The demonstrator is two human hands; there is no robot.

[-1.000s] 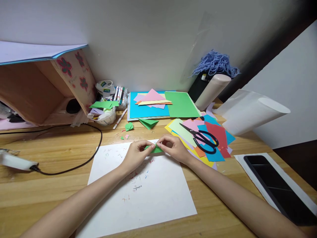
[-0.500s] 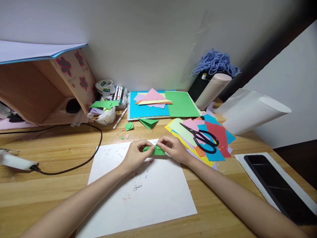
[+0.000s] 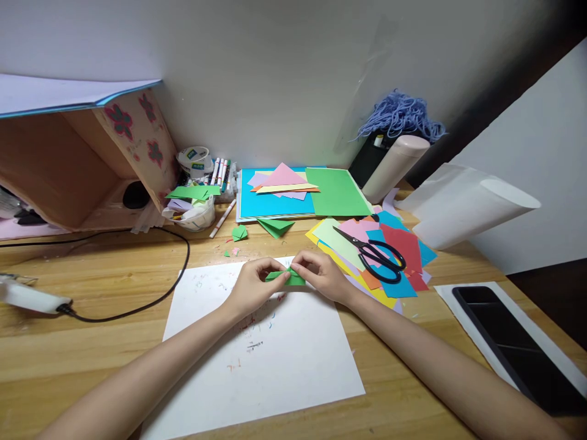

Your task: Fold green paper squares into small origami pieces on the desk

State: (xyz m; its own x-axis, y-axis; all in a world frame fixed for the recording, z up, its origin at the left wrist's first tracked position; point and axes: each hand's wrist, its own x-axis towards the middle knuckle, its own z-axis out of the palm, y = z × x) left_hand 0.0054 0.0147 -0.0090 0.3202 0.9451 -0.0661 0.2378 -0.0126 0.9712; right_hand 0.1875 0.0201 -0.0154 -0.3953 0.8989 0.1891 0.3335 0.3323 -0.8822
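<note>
Grip, both sides: pinch. Left hand (image 3: 254, 281) has thumb and fingers on a small folded green paper (image 3: 297, 280); right hand (image 3: 321, 278) pinches same piece near its top middle, the two thumbs close together. Paper is over the far part of a marked-up white sheet (image 3: 302, 354); can't tell if they touch. Sheet lies flat on the wooden tabletop (image 3: 92, 348). Just right of right hand: pile of colored paper (image 3: 403, 241), black scissors (image 3: 364, 246) on top. Beyond the hands: folded green triangle (image 3: 275, 228), smaller green piece (image 3: 239, 233), marker (image 3: 222, 219). Behind those, paper stack (image 3: 337, 192) with pink, yellow and orange pieces on it. Far right, phone (image 3: 504, 333) on white paper. Left, black cable (image 3: 185, 269) and open box (image 3: 142, 134).
</note>
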